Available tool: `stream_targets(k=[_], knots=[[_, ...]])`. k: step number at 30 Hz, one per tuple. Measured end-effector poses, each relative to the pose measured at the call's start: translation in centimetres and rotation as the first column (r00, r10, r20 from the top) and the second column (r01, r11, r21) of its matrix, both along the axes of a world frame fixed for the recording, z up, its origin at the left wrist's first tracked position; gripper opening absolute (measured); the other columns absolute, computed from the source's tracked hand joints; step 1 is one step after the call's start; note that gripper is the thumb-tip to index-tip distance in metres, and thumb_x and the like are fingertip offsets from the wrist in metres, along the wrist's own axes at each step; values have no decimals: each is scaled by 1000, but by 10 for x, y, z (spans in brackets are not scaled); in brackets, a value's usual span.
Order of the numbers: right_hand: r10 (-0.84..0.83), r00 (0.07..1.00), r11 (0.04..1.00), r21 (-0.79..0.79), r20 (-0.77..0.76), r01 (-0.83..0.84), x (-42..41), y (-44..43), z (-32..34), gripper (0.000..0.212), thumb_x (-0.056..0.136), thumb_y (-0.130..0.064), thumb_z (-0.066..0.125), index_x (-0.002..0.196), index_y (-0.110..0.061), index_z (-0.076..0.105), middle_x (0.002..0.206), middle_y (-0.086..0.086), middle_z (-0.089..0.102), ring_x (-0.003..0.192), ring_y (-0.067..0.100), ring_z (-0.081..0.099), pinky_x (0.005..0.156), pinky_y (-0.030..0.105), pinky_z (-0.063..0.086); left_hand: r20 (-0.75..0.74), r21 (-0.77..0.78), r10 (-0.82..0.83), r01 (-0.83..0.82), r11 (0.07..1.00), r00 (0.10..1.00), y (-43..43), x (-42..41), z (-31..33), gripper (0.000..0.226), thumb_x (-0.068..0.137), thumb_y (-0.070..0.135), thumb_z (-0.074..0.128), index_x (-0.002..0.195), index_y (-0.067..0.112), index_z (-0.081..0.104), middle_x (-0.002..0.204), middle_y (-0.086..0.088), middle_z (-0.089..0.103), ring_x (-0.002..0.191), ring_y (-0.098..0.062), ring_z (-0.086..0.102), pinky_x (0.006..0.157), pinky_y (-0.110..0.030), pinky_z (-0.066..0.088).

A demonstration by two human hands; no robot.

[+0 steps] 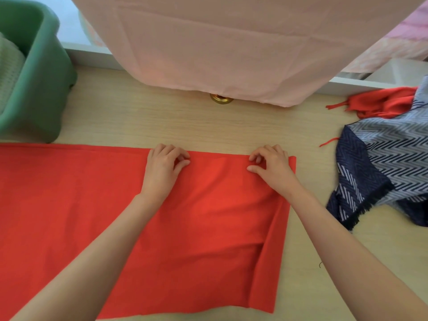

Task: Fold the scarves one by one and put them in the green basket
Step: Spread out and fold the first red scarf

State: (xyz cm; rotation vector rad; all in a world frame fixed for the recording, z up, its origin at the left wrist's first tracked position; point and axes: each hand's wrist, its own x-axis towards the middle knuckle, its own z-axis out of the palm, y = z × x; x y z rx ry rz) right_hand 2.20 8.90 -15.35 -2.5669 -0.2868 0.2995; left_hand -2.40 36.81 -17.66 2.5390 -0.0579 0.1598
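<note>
On the worktop [162, 121] lies the red scarf [208, 228], spread flat. The left hand [165, 167] and right hand [271, 169] each pinch its far edge (grip curled), with the green basket [39, 89] at far left.

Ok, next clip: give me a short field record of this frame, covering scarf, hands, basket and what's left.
scarf in work: red scarf, spread flat on the table
left hand: pinches the scarf's far edge
right hand: pinches the far edge near the right corner
green basket: far left, a pale knitted cloth inside
waiting: blue zigzag scarf and a red fringed scarf, heaped at right
</note>
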Motion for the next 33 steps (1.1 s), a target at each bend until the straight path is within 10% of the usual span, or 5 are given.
stream_targets(k=[15, 24, 28, 33], knots=[[-32, 999, 991, 128, -24, 35, 4, 2, 4, 14, 88, -10, 62, 85, -20, 54, 84, -5, 56, 87, 19, 50, 86, 33, 39, -44, -45, -38, 36, 998, 998, 0, 17, 12, 7, 90, 8, 61, 94, 7, 57, 90, -5, 65, 86, -30, 59, 77, -44, 45], [46, 975, 971, -240, 215, 7, 18, 15, -13, 6, 87, -13, 62, 92, -10, 58, 75, 7, 68, 75, 30, 61, 93, 29, 25, 27, 206, 27, -32, 978, 999, -10, 34, -8, 12, 94, 14, 50, 93, 6, 59, 89, -12, 55, 74, -34, 56, 53, -37, 36], [-30, 941, 967, -228, 337, 112, 6, 11, -13, 21, 84, -24, 66, 101, -13, 62, 102, 8, 61, 97, 30, 52, 91, 35, 26, 111, 291, 98, -126, 948, 989, -12, 34, -12, 20, 90, 19, 53, 105, 8, 61, 105, -13, 58, 98, -37, 51, 90, -45, 37], [-510, 832, 856, 35, 217, 516, -64, -5, 10, 52, 82, -35, 71, 124, -9, 52, 123, 15, 47, 114, 30, 40, 100, 36, 27, 151, 154, 74, -97, 983, 986, -33, 5, 4, 29, 91, 16, 54, 120, 12, 58, 126, -9, 56, 123, -28, 44, 113, -49, 24]])
